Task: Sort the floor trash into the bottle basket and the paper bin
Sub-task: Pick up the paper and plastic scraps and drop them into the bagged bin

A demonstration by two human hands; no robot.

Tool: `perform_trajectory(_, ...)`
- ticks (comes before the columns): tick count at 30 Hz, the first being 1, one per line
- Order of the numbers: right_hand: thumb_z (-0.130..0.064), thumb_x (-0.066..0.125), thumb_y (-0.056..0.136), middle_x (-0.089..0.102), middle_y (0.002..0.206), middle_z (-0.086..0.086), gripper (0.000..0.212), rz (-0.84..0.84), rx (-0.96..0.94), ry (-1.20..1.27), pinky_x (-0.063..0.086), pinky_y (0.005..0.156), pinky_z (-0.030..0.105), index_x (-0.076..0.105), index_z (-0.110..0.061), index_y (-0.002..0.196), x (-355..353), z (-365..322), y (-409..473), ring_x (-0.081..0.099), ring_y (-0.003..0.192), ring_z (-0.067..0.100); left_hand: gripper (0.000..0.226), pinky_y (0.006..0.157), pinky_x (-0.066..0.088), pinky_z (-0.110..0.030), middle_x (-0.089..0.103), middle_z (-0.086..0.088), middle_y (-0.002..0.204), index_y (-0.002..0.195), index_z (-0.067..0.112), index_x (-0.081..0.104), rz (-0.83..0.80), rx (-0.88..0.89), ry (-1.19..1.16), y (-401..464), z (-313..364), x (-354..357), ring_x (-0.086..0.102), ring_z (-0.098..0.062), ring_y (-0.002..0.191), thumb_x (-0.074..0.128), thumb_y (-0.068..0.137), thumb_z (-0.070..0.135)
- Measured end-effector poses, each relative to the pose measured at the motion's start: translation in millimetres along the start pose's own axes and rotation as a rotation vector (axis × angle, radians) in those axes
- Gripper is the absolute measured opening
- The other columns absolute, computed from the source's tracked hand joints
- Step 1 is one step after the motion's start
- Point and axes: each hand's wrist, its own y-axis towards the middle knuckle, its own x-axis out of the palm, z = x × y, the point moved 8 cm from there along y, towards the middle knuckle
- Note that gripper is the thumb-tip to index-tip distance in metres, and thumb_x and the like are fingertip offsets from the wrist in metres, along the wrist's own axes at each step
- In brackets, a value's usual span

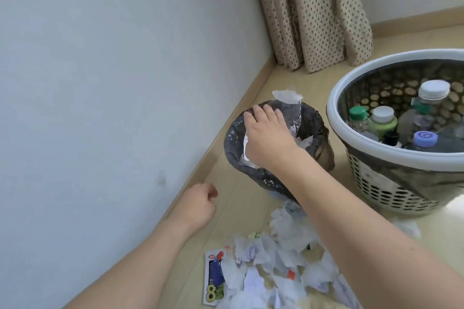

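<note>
The small paper bin (232,144), lined with a black bag, stands by the wall. My right hand (266,138) lies palm down over its mouth, fingers straight, pressing on white paper (247,145) inside it. A clear plastic scrap (287,95) sticks up from the bin's far rim. My left hand (198,204) hovers near the baseboard with its fingers loosely curled and nothing in it. The white perforated bottle basket (334,118) at the right holds several capped bottles (383,118). A heap of crumpled paper (276,266) lies on the floor in front of me.
A printed card (213,278) lies at the left edge of the heap. The wall (113,83) runs along the left with a baseboard. A dotted curtain (313,12) hangs in the far corner. One paper scrap (408,227) lies by the basket's base.
</note>
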Motion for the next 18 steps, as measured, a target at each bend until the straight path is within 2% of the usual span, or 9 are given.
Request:
perform_trajectory(3, -0.011, 0.045, 0.082, 0.048, 0.129, 0.009, 0.041, 0.056, -0.17, 0.109, 0.037, 0.101, 0.04, 0.05, -0.009, 0.123, 4.8, -35.0, -30.8, 0.045, 0.119, 0.031, 0.036, 0.076, 0.049, -0.024, 0.062, 0.001, 0.113, 0.11, 0.026, 0.06, -0.172, -0.078, -0.01, -25.3, -17.0, 37.1, 0.061, -0.018, 0.097, 0.037, 0.088, 0.008)
perform_trajectory(5, -0.01, 0.045, 0.08, 0.052, 0.116, 0.006, 0.037, 0.004, -0.275, 0.148, 0.042, 0.089, 0.039, 0.054, -0.011, 0.116, 27.6, -50.3, -74.4, 0.05, 0.105, 0.029, 0.027, 0.068, 0.045, -0.022, 0.062, 0.001, 0.107, 0.104, 0.027, 0.058, -0.302, -0.096, -0.004, -44.9, -27.1, 68.9, 0.06, -0.016, 0.092, 0.043, 0.088, 0.011)
perform_trajectory(6, -0.012, 0.044, 0.081, 0.052, 0.114, 0.004, 0.039, -0.054, -0.301, 0.142, 0.042, 0.088, 0.039, 0.054, -0.013, 0.119, 44.9, -51.2, -100.3, 0.05, 0.103, 0.027, 0.024, 0.069, 0.044, -0.023, 0.061, -0.001, 0.108, 0.104, 0.025, 0.059, -0.36, -0.088, 0.007, -55.0, -31.2, 85.4, 0.059, -0.017, 0.093, 0.046, 0.087, 0.012)
perform_trajectory(8, -0.015, 0.042, 0.087, 0.051, 0.116, 0.002, 0.04, -0.197, -0.265, 0.145, 0.041, 0.088, 0.034, 0.051, -0.017, 0.126, 85.5, -39.5, -152.8, 0.05, 0.105, 0.024, 0.023, 0.072, 0.042, -0.025, 0.06, -0.001, 0.103, 0.102, 0.023, 0.06, -0.449, -0.097, -0.002, -76.7, -43.5, 116.2, 0.055, -0.019, 0.086, 0.051, 0.081, 0.018)
perform_trajectory(10, -0.019, 0.04, 0.092, 0.049, 0.123, 0.0, 0.039, -0.362, -0.15, 0.167, 0.038, 0.089, 0.029, 0.046, -0.019, 0.13, 126.6, -19.7, -197.3, 0.049, 0.11, 0.022, 0.021, 0.071, 0.041, -0.026, 0.056, 0.003, 0.099, 0.099, 0.026, 0.057, -0.508, -0.131, -0.036, -98.6, -56.4, 141.3, 0.052, -0.016, 0.08, 0.056, 0.078, 0.026)
perform_trajectory(13, -0.022, 0.043, 0.092, 0.044, 0.133, 0.002, 0.042, -0.635, -0.13, 0.081, 0.038, 0.096, 0.031, 0.04, -0.019, 0.134, 173.7, -3.4, -245.9, 0.043, 0.12, 0.023, 0.024, 0.073, 0.045, -0.027, 0.058, 0.005, 0.099, 0.098, 0.029, 0.055, -0.508, -0.152, -0.071, -126.6, -67.4, 172.2, 0.056, -0.015, 0.083, 0.062, 0.076, 0.032)
perform_trajectory(15, -0.024, 0.045, 0.09, 0.044, 0.132, 0.002, 0.043, -0.717, -0.14, 0.04, 0.037, 0.097, 0.032, 0.04, -0.019, 0.133, 182.0, 4.2, -264.0, 0.041, 0.121, 0.024, 0.02, 0.071, 0.045, -0.027, 0.056, 0.009, 0.091, 0.094, 0.03, 0.053, -0.493, -0.134, -0.094, -142.7, -65.9, 190.6, 0.056, -0.015, 0.082, 0.059, 0.075, 0.03)
perform_trajectory(18, -0.035, 0.049, 0.09, 0.044, 0.128, 0.002, 0.047, -0.737, -0.174, -0.009, 0.038, 0.098, 0.034, 0.039, -0.022, 0.134, 189.7, 10.0, -276.0, 0.041, 0.119, 0.024, 0.016, 0.072, 0.046, -0.026, 0.054, 0.012, 0.088, 0.095, 0.03, 0.053, -0.488, -0.102, -0.135, -160.6, -57.1, 215.6, 0.056, -0.014, 0.083, 0.054, 0.079, 0.029)
